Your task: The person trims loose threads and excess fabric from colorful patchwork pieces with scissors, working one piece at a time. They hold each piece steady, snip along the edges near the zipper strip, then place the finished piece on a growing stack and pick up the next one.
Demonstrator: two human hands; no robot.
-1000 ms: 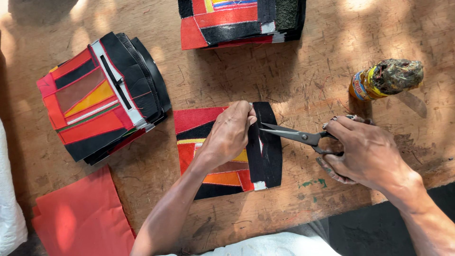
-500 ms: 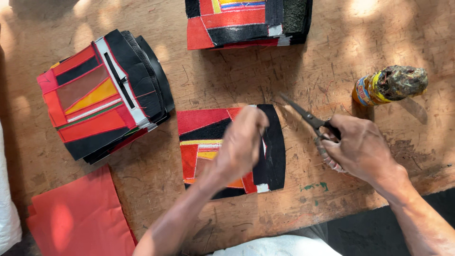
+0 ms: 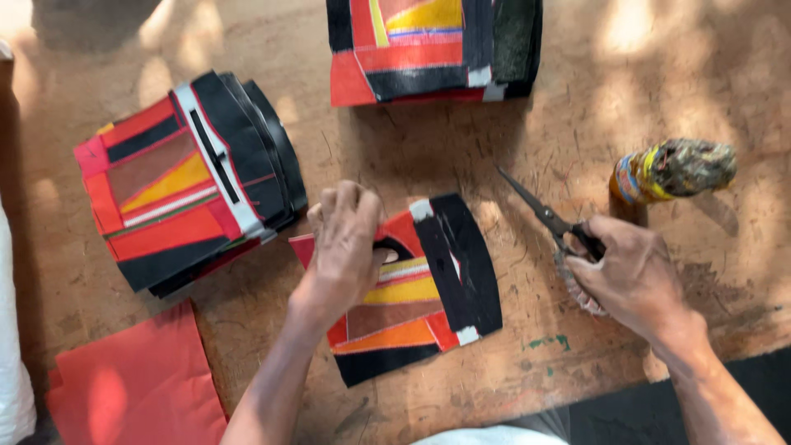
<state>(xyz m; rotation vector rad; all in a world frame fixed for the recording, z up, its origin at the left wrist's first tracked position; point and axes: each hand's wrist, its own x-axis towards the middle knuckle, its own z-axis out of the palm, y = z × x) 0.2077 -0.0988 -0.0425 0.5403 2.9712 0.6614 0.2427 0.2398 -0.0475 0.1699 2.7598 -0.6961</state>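
The right hand [image 3: 634, 276], gripping the scissors [image 3: 548, 218], is pulling away from the patchwork piece [image 3: 420, 292] on the surface [image 3: 535, 124], while the left hand [image 3: 346, 239] is pressing and turning it, suggesting the snip is finished.

Patchwork piece [image 3: 428, 288] lies flat at centre of the wooden table [image 3: 527, 140]. Left hand [image 3: 342, 247] rests on its left part. Right hand [image 3: 634, 276] to its right, apart from it, holding scissors [image 3: 548, 218] above the table. Bottle [image 3: 671, 173] behind right hand. Stack of pieces [image 3: 185, 177] at left; second stack [image 3: 432, 49] behind centre. Cloth sheet [image 3: 136, 383] at near left.
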